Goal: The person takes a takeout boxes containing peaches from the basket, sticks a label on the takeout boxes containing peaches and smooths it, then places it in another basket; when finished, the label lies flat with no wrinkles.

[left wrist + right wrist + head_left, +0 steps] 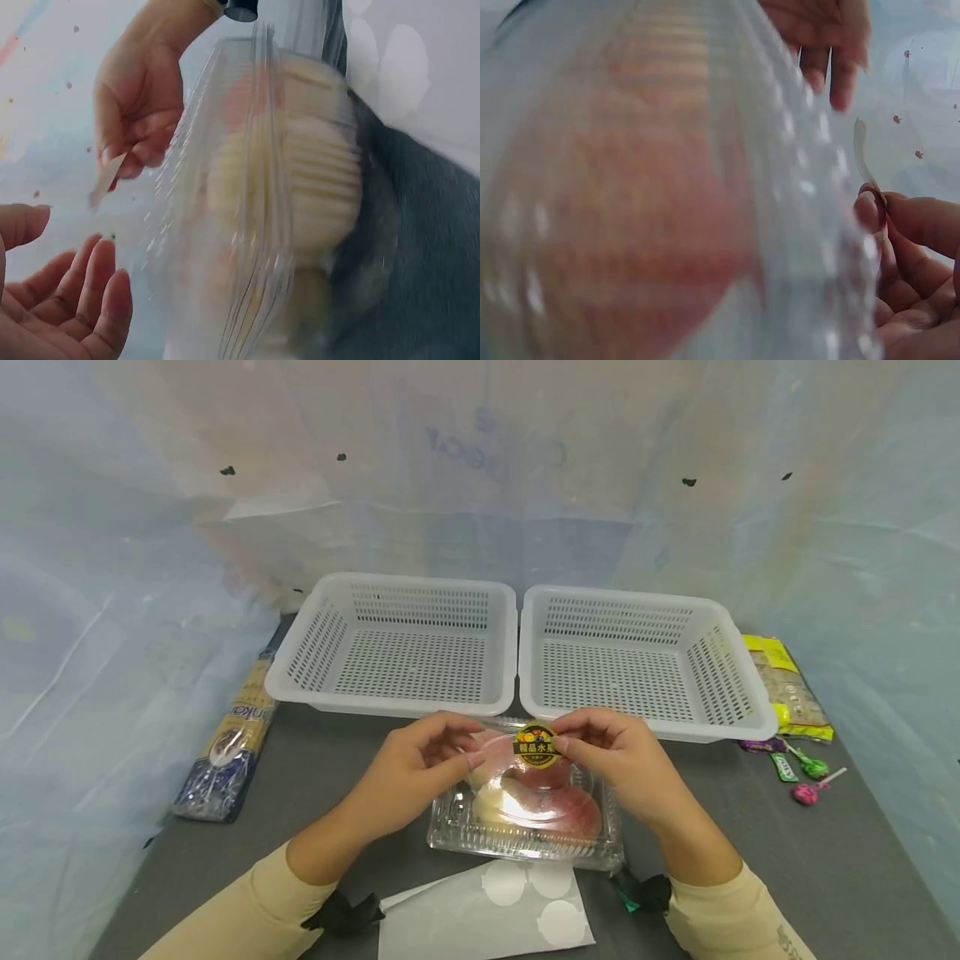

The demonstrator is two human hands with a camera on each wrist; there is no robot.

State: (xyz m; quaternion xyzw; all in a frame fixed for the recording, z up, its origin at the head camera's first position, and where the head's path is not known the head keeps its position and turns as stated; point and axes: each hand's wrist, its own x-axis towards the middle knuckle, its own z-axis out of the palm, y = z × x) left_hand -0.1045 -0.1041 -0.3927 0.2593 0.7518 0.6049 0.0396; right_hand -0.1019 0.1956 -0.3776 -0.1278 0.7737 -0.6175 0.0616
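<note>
A round black-and-gold fruit sticker (534,745) is pinched at its right edge between the thumb and finger of my right hand (626,764). Just left of it, my left hand (405,772) holds nothing, its thumb and fingers apart and loosely bent. Beneath both hands lies a clear plastic box (517,843), closed, with red and yellow round fruit (573,814) inside. In the left wrist view the sticker (106,180) appears edge-on, apart from the box lid. The right wrist view has the sticker (860,146) curving up from the right fingertips.
A white sheet (457,918) with round blank spots lies in front of the box. Two white perforated baskets (405,706) (660,727) stand behind it. At left is a long pasta packet (225,747); at right, a yellow packet (795,685) and several wrapped candies (806,792).
</note>
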